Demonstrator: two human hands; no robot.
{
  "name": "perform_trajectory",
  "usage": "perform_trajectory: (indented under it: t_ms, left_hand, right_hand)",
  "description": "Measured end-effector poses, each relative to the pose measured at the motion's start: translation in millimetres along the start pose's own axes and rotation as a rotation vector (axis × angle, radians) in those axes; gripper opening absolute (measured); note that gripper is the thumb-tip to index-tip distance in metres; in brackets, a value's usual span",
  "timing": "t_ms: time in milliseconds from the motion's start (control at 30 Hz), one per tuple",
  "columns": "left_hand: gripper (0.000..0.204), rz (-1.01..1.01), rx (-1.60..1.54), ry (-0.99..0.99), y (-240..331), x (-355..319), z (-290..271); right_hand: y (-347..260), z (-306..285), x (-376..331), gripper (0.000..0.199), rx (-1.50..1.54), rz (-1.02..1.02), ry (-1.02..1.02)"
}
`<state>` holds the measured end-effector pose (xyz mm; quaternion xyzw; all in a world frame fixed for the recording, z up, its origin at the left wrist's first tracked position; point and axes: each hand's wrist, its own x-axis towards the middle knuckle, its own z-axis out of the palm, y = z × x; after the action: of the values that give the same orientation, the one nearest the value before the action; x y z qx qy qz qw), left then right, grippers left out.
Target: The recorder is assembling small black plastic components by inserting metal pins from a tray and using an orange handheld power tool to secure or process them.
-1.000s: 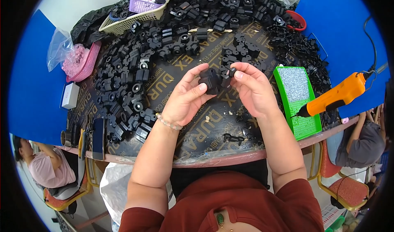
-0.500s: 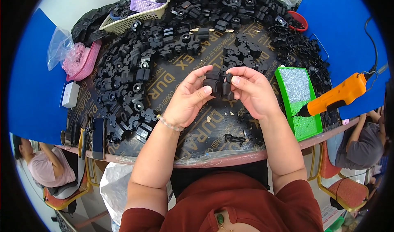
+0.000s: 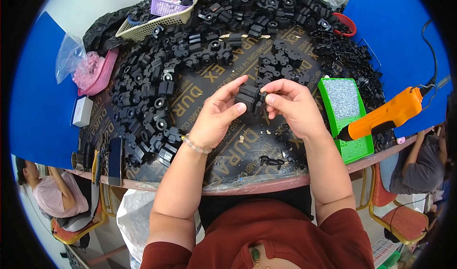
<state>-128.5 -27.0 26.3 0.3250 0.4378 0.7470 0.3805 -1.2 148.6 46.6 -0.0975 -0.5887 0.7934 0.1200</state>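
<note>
The fingers of the left hand (image 3: 220, 114) clamp on a black part (image 3: 251, 98): the thumb presses its lower left corner and the forefinger lies over its top edge. The right hand (image 3: 291, 106) closes on the same part from the other side, thumb and fingertips pinching its right end. The part is a blocky, stepped plastic piece, held between both hands above the middle of the board (image 3: 223, 147), clear of its surface. Both palms face inward and the wrists rest low, the forearms coming up from the lower edge. A bead bracelet (image 3: 194, 144) circles the left wrist.

Under the hands lies a dark printed board, with a few small black bits (image 3: 271, 160) loose on it near the front edge. A heap of like black parts (image 3: 157, 97) spreads in an arc to the left and along the far side. Just right of the right hand sits a green tray (image 3: 345, 119) with a grey pad in it, and an orange tool (image 3: 385, 117) lies across its right side, cable running up and off. At the far left a pink basket (image 3: 102, 74) holds a clear bag (image 3: 71, 59), and behind it stands a pale basket (image 3: 152, 24) with a purple one (image 3: 169, 2) inside. A white box (image 3: 82, 111) lies on the blue table (image 3: 33, 121) at left. Other people sit at the lower left and at the right.
</note>
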Motion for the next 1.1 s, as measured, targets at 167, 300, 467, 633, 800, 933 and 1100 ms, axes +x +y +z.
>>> perform_trajectory:
  t_ms: [167, 300, 467, 633, 800, 933, 1100]
  left_hand:
    - [0.077, -0.003, 0.050, 0.065, 0, -2, 7]
    - [0.086, 0.254, 0.423, 0.090, -10, 0, 9]
    - [0.086, 0.250, 0.820, -0.016, -13, -2, 9]
    - [0.050, 0.307, 1.128, 0.091, -12, -2, 4]
    - [0.046, 0.320, 1.221, 0.092, -11, -4, 2]
    - [0.039, 0.248, 1.465, 0.155, 14, -13, 15]
    - [0.054, -0.153, 1.863, 0.220, 85, -49, 22]
  right_hand:
    - [-7, 15, -6, 0.038, -0.077, -0.096, 0.075]
    - [-7, 11, -7, 0.039, -0.322, -0.093, -0.009]
    - [-8, -4, -5, 0.038, -0.687, -0.129, -0.024]
    - [-4, -13, -2, 0.036, -1.166, -0.107, 0.169]
    - [-9, -13, 0, 0.028, -1.385, 0.020, 0.309]
    - [4, -26, 7, 0.027, -1.483, -0.163, 0.388]
    - [0, -34, 3, 0.023, -1.499, -0.332, 0.473]
